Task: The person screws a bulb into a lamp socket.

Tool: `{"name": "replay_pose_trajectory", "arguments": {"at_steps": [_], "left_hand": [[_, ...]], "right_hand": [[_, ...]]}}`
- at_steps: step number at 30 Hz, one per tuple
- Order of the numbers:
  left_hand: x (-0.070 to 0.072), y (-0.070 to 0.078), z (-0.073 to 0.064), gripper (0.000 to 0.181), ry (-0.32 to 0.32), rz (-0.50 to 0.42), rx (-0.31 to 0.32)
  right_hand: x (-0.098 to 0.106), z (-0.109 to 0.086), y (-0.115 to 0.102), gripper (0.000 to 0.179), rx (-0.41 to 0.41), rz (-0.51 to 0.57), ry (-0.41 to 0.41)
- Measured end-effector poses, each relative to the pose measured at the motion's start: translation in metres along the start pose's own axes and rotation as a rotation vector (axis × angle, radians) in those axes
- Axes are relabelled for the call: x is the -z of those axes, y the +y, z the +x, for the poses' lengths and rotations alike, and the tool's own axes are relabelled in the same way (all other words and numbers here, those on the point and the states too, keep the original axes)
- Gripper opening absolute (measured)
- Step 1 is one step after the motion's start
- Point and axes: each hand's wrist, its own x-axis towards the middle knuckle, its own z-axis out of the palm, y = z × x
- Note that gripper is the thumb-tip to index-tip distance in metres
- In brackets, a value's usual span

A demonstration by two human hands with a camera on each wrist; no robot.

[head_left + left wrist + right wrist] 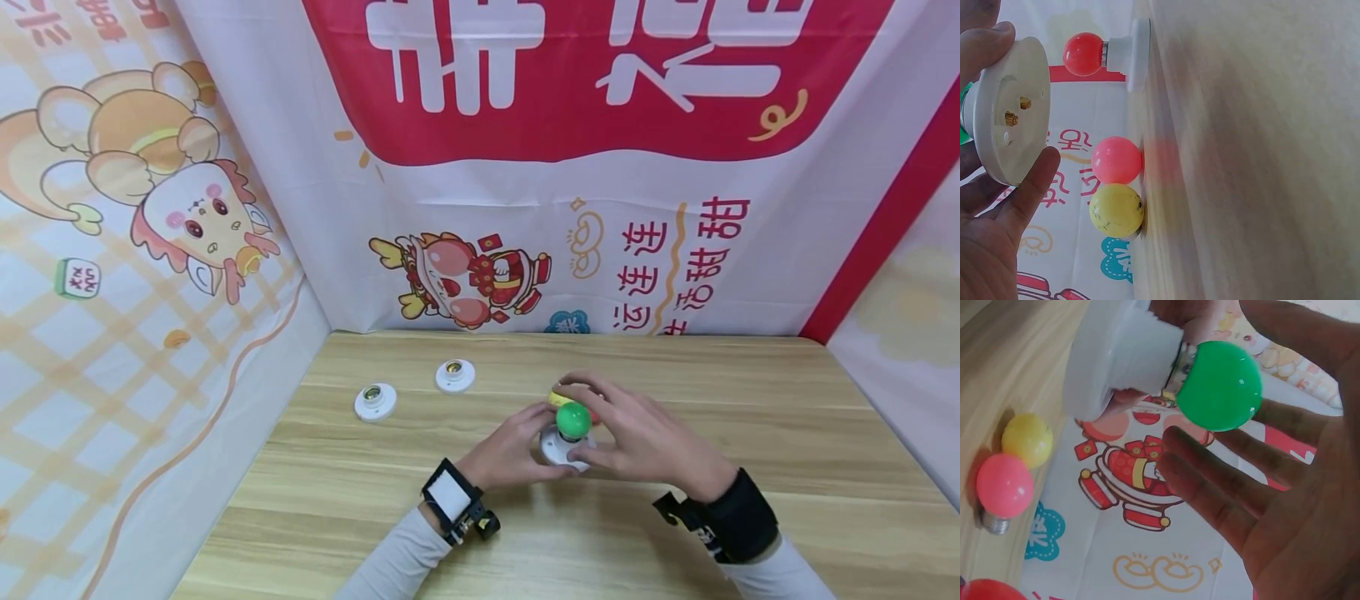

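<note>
Above the middle of the wooden table (750, 433), my left hand (534, 446) grips a white lamp socket (558, 450) by its round base (1013, 112), thumb (988, 40) on one edge and a finger (1038, 175) on the other. A green bulb (573, 419) sits in that socket (1122, 362). My right hand (592, 425) is cupped round the green bulb (1219, 385), its fingers (1210, 462) spread and relaxed with a gap showing between them and the bulb.
Just behind the hands, a yellow bulb (1116, 209) and a pink bulb (1116, 159) lie on the table. A red bulb (1083, 54) stands in another white socket (1132, 53). Two empty sockets (375, 402) (455, 375) sit at the left. Printed cloth walls enclose the table.
</note>
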Motion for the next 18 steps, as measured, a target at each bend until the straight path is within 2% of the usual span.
{"name": "replay_pose_trajectory", "arguments": {"at_steps": [5, 8, 12, 18], "left_hand": [[0.0004, -0.0005, -0.0001, 0.085, 0.010, -0.006, -0.003], [0.0002, -0.0014, 0.0001, 0.089, 0.010, -0.029, -0.002], [-0.0005, -0.0020, 0.0003, 0.090, 0.008, -0.054, -0.011], [-0.0015, -0.0026, -0.0005, 0.084, 0.006, -0.051, -0.035]], "right_hand": [[0.0024, -0.0003, -0.0009, 0.070, 0.086, 0.004, 0.016], [0.0028, 0.0000, -0.0016, 0.060, 0.107, -0.008, 0.019], [0.0024, 0.0002, -0.0020, 0.053, 0.092, -0.011, 0.012], [-0.0004, 0.0007, -0.0008, 0.051, 0.056, -0.026, 0.010]]}}
